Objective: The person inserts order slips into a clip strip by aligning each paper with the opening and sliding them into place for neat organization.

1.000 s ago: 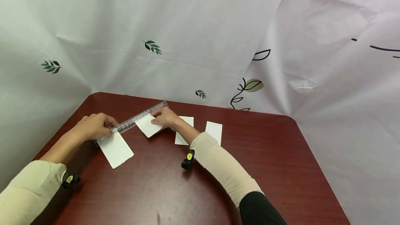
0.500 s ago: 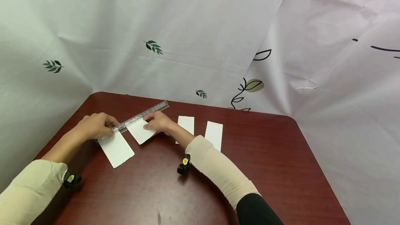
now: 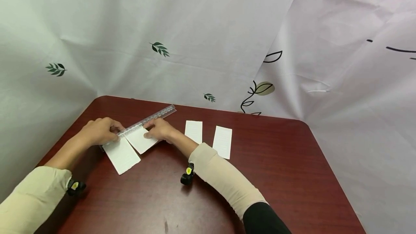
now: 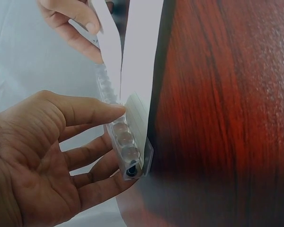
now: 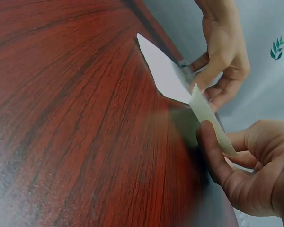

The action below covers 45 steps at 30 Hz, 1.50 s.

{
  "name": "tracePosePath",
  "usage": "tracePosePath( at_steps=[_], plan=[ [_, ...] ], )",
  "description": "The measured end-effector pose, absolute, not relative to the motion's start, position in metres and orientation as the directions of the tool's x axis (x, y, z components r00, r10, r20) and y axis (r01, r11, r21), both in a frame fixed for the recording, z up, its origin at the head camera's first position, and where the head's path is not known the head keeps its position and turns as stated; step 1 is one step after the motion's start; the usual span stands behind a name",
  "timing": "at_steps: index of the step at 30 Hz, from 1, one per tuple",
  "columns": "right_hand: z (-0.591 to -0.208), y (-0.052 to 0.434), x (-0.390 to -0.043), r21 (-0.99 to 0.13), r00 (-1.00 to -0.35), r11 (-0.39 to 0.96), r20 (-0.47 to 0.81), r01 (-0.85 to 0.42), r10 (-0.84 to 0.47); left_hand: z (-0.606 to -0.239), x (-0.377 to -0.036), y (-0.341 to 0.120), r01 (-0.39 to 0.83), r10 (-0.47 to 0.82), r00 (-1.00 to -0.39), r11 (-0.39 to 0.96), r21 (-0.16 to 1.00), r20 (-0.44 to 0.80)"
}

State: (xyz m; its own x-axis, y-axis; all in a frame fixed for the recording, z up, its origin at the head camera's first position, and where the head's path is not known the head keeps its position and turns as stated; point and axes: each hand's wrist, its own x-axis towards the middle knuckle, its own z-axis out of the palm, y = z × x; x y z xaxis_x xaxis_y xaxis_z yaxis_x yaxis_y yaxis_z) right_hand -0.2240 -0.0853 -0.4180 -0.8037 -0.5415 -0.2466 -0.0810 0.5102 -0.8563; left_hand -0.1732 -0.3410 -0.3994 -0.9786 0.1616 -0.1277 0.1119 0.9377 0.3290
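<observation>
In the head view, my left hand (image 3: 97,131) grips the near end of a long clear plastic ticket rail (image 3: 165,111), thumb in front and fingers behind. A row of round clear balls inside the rail (image 4: 125,138) shows in the left wrist view. One white paper slip (image 3: 121,156) hangs from the rail beside my left thumb. My right hand (image 3: 160,129) pinches a second white slip (image 3: 139,142) between thumb and fingers, its upper edge along the rail and its near corner close beside the first slip. In the right wrist view this second slip (image 5: 211,120) stands tilted.
Two more white slips lie on the dark red table (image 3: 276,169), one slip (image 3: 194,131) left of the other slip (image 3: 222,142), near my right forearm. A pale cloth backdrop (image 3: 130,46) with leaf prints rises behind the table's far edge.
My right hand has slid the second slip leftward and nearer along the rail, up beside the first slip. The left hand has stayed in place on the rail.
</observation>
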Motion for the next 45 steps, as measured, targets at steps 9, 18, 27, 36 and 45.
tracePosePath(
  at_steps=[9,18,27,36,45],
  plan=[
    [-0.416,-0.081,-0.22,-0.85,-0.8,0.516,-0.232,-0.111,-0.554,-0.401,-0.172,-0.341,0.123,0.171,-0.978,0.935,0.332,-0.119],
    [-0.409,-0.061,-0.213,-0.854,-0.754,0.517,-0.309,-0.047,-0.58,-0.403,-0.169,-0.345,0.134,0.175,-0.98,0.93,0.342,-0.092],
    [-0.401,-0.021,-0.206,-0.864,-0.717,0.499,-0.302,-0.073,-0.628,-0.403,-0.17,-0.343,0.139,0.18,-0.98,0.929,0.344,-0.091],
    [-0.394,0.026,-0.202,-0.833,-0.716,0.542,-0.31,-0.111,-0.625,-0.401,-0.171,-0.342,0.145,0.188,-0.978,0.929,0.34,-0.095],
    [-0.39,0.059,-0.2,-0.795,-0.739,0.593,-0.32,-0.131,-0.592,-0.401,-0.172,-0.342,0.145,0.187,-0.977,0.932,0.331,-0.1]
  ],
)
